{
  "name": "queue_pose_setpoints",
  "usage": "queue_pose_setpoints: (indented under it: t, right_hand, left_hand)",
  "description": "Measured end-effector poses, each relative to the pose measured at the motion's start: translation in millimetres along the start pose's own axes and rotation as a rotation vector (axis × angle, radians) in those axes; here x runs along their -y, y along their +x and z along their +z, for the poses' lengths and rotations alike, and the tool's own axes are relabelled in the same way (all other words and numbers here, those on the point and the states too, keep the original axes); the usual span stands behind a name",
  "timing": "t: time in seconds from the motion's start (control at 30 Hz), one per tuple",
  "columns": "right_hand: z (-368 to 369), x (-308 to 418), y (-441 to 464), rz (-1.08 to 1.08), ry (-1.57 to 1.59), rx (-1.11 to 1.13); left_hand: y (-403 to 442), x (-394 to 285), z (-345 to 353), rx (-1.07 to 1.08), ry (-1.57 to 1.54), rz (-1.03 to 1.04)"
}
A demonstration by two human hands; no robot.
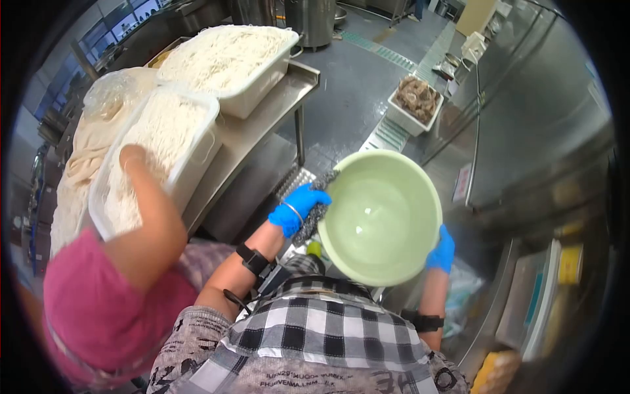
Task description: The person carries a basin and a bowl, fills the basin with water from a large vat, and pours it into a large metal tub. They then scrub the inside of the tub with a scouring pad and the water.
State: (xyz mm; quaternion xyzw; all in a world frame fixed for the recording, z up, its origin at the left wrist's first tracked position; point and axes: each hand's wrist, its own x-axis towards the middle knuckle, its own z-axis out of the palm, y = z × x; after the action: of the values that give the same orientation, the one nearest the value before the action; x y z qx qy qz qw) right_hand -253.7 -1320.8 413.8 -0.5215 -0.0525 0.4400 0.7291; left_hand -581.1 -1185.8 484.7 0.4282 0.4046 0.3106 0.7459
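Observation:
A large pale green basin (384, 217) is held in front of my body, with some clear liquid and light reflections at its bottom. My left hand (298, 209), in a blue glove, is closed at the basin's left rim together with a dark grey scrubbing cloth (312, 220). At the basin's lower right rim, my right hand (441, 250), also blue-gloved, grips the edge. Its fingers are partly hidden behind the basin.
At left, a co-worker in a pink top (111, 302) reaches into a white tub (213, 115) of noodle-like strands. Another full tub (262, 82) stands on a steel table (298, 75). A white box (407, 121) of brown pieces sits on the floor ahead. Steel equipment (538, 125) is at right.

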Motion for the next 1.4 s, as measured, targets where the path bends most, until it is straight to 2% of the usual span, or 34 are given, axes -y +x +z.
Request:
queue_pose_setpoints:
  t: [0.17, 0.2, 0.23, 0.3, 0.43, 0.5, 0.6, 0.7, 0.77, 0.83, 0.87, 0.93, 1.1, 1.17, 1.23, 1.4]
  right_hand:
    - [63, 26, 70, 0.023, -0.034, -0.01]
    - [72, 29, 84, 0.022, -0.037, -0.017]
    - [84, 33, 101, 0.046, -0.057, -0.003]
    - [97, 36, 136, 0.075, -0.05, 0.005]
    - [136, 48, 219, 0.106, -0.044, 0.038]
    - [167, 54, 256, 0.114, -0.051, 0.045]
    - [202, 61, 329, 0.086, -0.03, 0.121]
    - [235, 61, 403, 0.053, -0.003, 0.118]
    - [266, 66, 442, 0.107, -0.045, 0.125]
    - [292, 69, 494, 0.073, -0.121, 0.119]
    - [323, 72, 540, 0.113, -0.104, 0.15]
    - [354, 69, 590, 0.109, -0.111, 0.183]
    - [420, 63, 675, 0.119, -0.103, 0.204]
    - [449, 69, 707, 0.113, -0.101, 0.216]
    - [480, 80, 728, 0.176, -0.096, 0.183]
    - [558, 104, 790, 0.092, -0.145, 0.166]
  left_hand:
    - [99, -19, -23, -0.002, 0.035, 0.039]
    - [109, -39, -17, 0.043, -0.05, -0.003]
    - [128, -45, -22, 0.048, -0.052, -0.003]
    - [171, -53, -31, 0.063, -0.016, -0.131]
    - [257, -64, -39, 0.066, -0.006, 0.011]
    - [286, -87, -41, 0.02, -0.017, -0.083]
    - [341, -107, -39, 0.006, -0.105, 0.027]
    - [394, -129, -43, -0.094, -0.09, 0.014]
    - [428, -143, -53, -0.136, -0.056, 0.047]
    - [462, -163, -58, -0.208, -0.093, -0.093]
    - [498, -184, -57, -0.224, -0.189, 0.099]
    - [538, -202, -70, -0.249, -0.182, 0.106]
    - [630, -250, -101, -0.232, -0.198, 0.069]
    - [669, -271, -112, -0.258, -0.086, 0.067]
    - [708, -291, -125, -0.254, -0.119, 0.058]
    - [803, -337, -140, -0.264, -0.103, 0.045]
